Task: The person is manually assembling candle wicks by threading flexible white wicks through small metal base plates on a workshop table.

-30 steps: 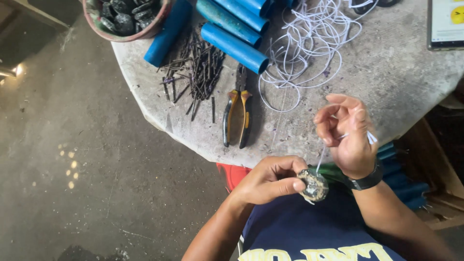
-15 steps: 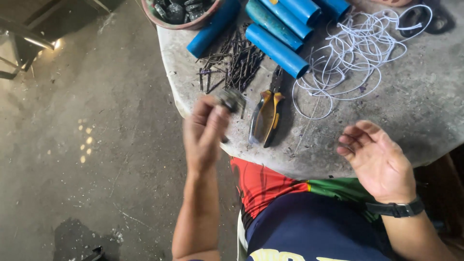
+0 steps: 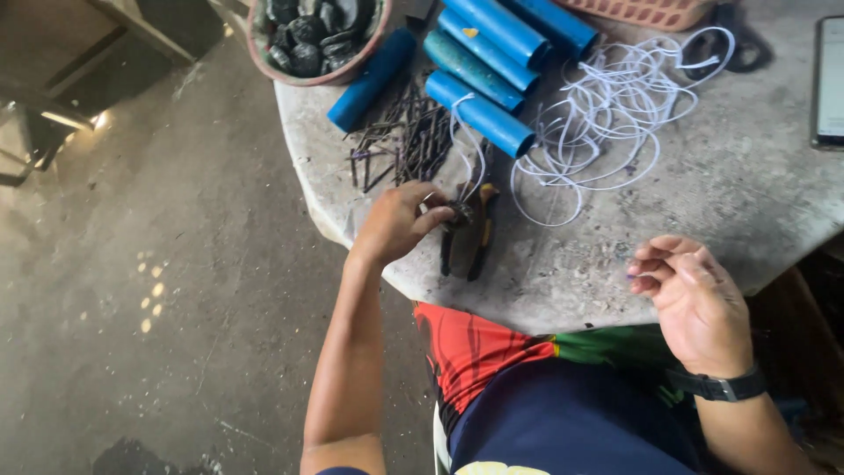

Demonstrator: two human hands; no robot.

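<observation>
Round bowl (image 3: 264, 54) at worktop (image 3: 747, 202) far-left edge, full of dark round pieces (image 3: 303, 35). Left hand (image 3: 391, 224) pinches a small dark piece (image 3: 459, 211) over pliers (image 3: 468, 237), white cord (image 3: 466, 145) running away from it. Right hand (image 3: 694, 303) loosely curled, holding nothing.

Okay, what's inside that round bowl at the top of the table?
The bowl holds a heap of dark, lumpy round pieces, piled near the rim. Its upper part is cut off by the picture's edge, and whatever lies beneath the top layer is covered.
</observation>
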